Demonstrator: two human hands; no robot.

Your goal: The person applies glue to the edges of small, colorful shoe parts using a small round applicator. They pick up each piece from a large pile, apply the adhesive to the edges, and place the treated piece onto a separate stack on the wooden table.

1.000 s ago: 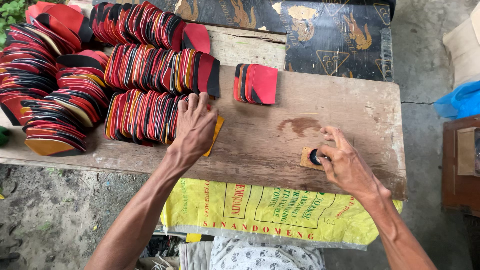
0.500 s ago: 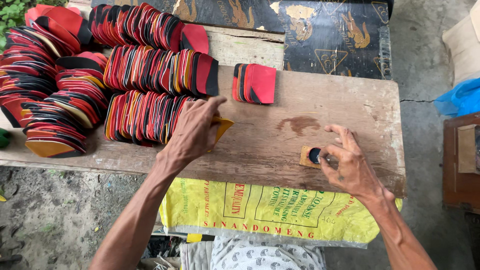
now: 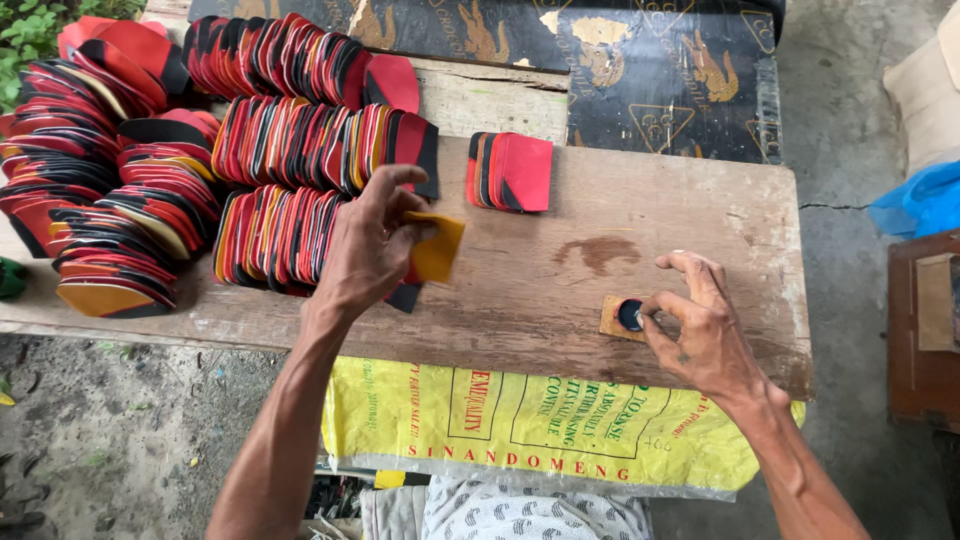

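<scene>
The left hand (image 3: 372,245) sits left of frame centre, fingers curled around a yellow-orange sole-shaped piece (image 3: 436,247). The piece is pinched between thumb and fingers and projects to the right of the hand, tilted, its lower edge just above the wooden board (image 3: 560,290). A dark piece (image 3: 404,296) shows directly below the hand, at the edge of the nearest row.

The right hand (image 3: 700,325) rests at the lower right of the board. Its thumb and forefinger grip a small dark round tool (image 3: 630,315), which stands on a small tan square block (image 3: 612,318) lying flat on the board. The remaining fingers are spread and raised.

Immediately left of the left hand, rows of red, black and yellow cut pieces (image 3: 300,150) stand on edge, packed together, extending to the upper left of the frame. Further left, fanned stacks of the same pieces (image 3: 90,220) overlap one another. A small separate stack of red pieces (image 3: 510,170) lies at upper centre of the board, well apart from both hands.

A yellow printed sack (image 3: 530,420) hangs below the front edge of the board. A dark printed sheet (image 3: 620,70) covers the upper right area behind the board.
</scene>
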